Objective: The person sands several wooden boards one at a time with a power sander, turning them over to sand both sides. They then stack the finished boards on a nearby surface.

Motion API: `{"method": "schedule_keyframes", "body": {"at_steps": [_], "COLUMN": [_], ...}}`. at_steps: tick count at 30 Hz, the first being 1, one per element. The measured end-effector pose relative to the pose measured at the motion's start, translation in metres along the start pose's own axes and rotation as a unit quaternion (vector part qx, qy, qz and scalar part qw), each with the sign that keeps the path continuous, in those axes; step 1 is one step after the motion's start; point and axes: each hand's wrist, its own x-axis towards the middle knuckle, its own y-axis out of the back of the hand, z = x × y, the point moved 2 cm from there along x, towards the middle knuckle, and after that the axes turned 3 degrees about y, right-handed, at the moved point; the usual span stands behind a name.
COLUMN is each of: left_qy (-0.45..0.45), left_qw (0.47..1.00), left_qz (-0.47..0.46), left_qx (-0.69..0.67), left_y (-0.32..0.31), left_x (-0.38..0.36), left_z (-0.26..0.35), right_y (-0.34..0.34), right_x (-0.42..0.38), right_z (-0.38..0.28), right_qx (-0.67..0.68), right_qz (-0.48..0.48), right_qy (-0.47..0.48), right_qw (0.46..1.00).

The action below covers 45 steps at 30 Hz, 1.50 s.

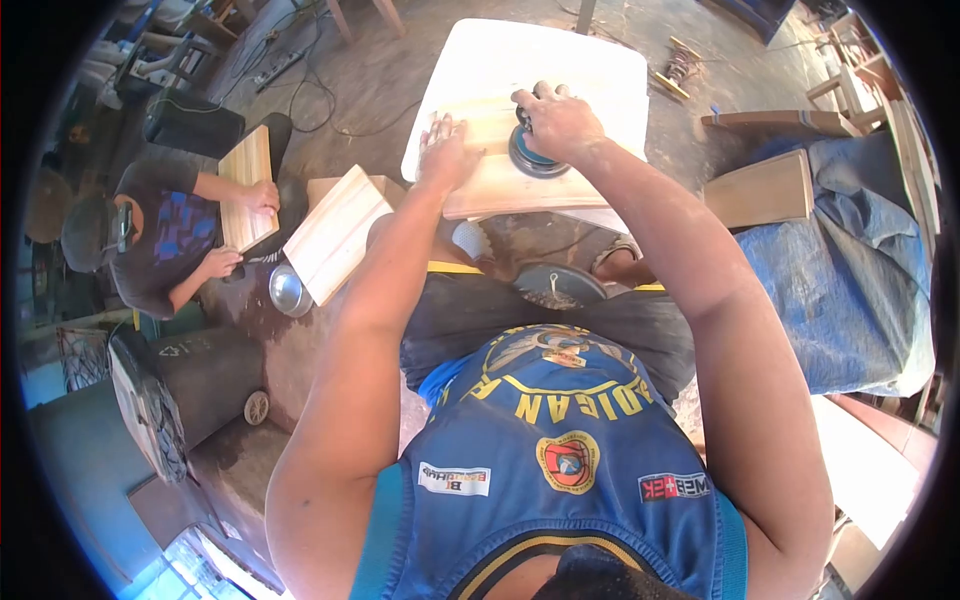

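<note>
A light wooden board [487, 185] lies on a white-topped table [430, 95] in front of me. My left hand [448, 155] rests flat on the board's left part, its fingers spread. Toward the board's right side, my right hand [560, 122] is wrapped over the top of a round dark tool with a blue-green rim [537, 150]. That round tool sits flat on the wood, and my palm and fingers hide most of its upper part.
At the left another person [165, 225] holds a wooden board [248, 190]. Nearer me are a tilted board [338, 235] and a metal bowl [290, 290]. A blue tarp [835, 290] and a wooden panel [760, 190] are at the right. Cables [318, 95] lie on the floor.
</note>
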Motion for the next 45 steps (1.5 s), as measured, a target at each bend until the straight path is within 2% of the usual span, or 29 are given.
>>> {"method": "schedule_keyframes", "body": {"at_steps": [8, 14, 29, 31, 38, 41, 45], "left_qy": [0.001, 0.013, 0.009, -0.010, -0.055, -0.069, -0.057], "left_qw": [0.999, 0.999, 0.998, 0.999, 0.995, 0.995, 0.996], "left_qz": [-0.037, -0.034, -0.049, -0.016, -0.046, -0.026, -0.031], "left_qx": [-0.001, 0.020, 0.043, 0.033, 0.062, 0.071, 0.059], "left_y": [-0.041, -0.041, -0.045, -0.048, -0.049, -0.053, -0.053], "left_x": [0.023, 0.032, 0.057, 0.056, 0.065, 0.066, 0.066], "left_z": [0.047, 0.066, 0.077, 0.076, 0.075, 0.073, 0.074], "right_y": [0.006, 0.006, 0.006, 0.006, 0.007, 0.007, 0.008], "right_x": [-0.022, -0.038, -0.053, -0.054, -0.050, -0.043, -0.041], "right_z": [0.034, 0.062, 0.114, 0.120, 0.137, 0.140, 0.138], "right_qx": [-0.019, -0.003, -0.016, -0.020, -0.032, -0.011, -0.007], "right_qz": [0.003, 0.021, 0.032, 0.037, 0.064, 0.053, 0.057], "right_qy": [-0.041, -0.052, -0.089, -0.087, -0.086, -0.113, -0.118], "right_qw": [0.999, 0.998, 0.995, 0.995, 0.994, 0.992, 0.991]}}
